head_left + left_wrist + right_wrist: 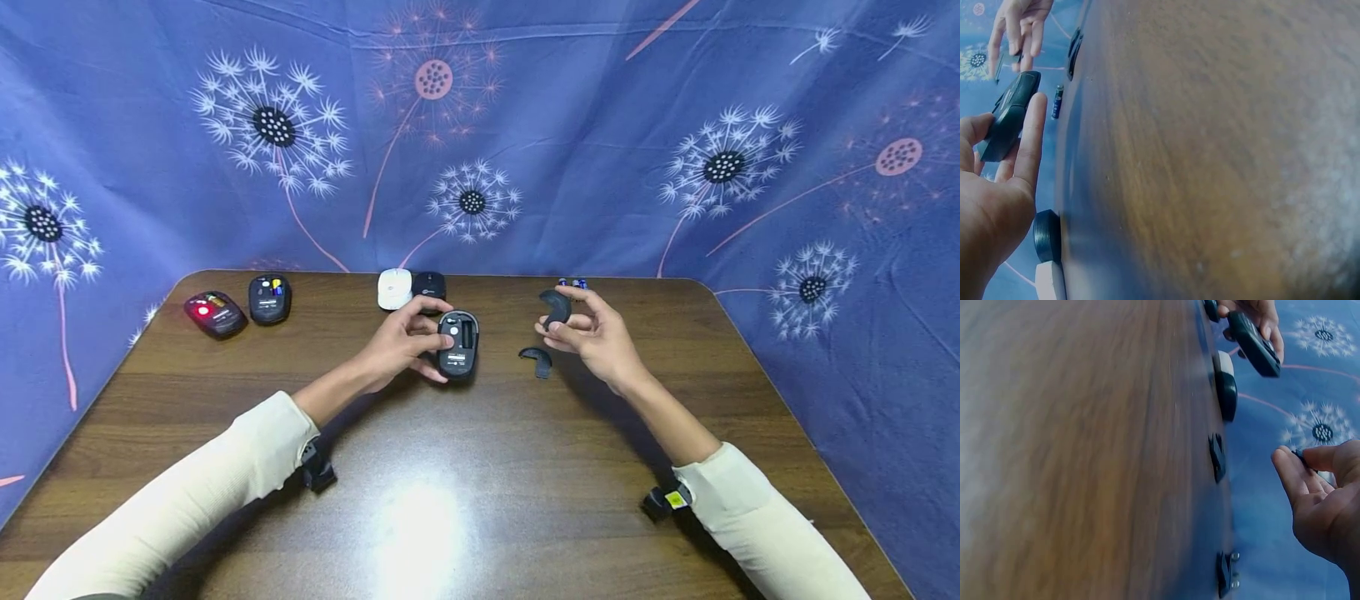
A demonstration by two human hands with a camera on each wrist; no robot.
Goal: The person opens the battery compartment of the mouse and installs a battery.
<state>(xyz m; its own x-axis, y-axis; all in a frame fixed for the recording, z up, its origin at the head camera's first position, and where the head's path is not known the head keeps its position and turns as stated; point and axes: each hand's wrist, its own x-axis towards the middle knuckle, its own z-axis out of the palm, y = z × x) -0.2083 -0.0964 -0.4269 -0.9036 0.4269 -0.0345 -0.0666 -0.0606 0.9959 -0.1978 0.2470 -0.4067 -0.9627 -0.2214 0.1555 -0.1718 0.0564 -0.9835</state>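
My left hand holds a black computer mouse, its underside turned up and a long battery slot uncovered. Thumb and fingers grip the mouse along its side, seen edge-on in the left wrist view. To the right, my right hand pinches a black curved battery cover between thumb and fingers. A second curved cover lies on the table just below that hand. Beyond its fingertips lie batteries, partly hidden by the hand in the head view.
At the back left, a mouse with a red light and another black mouse lie underside up, batteries visible inside. A white mouse and a black mouse sit side by side behind my left hand. Patterned blue cloth hangs behind the wooden table.
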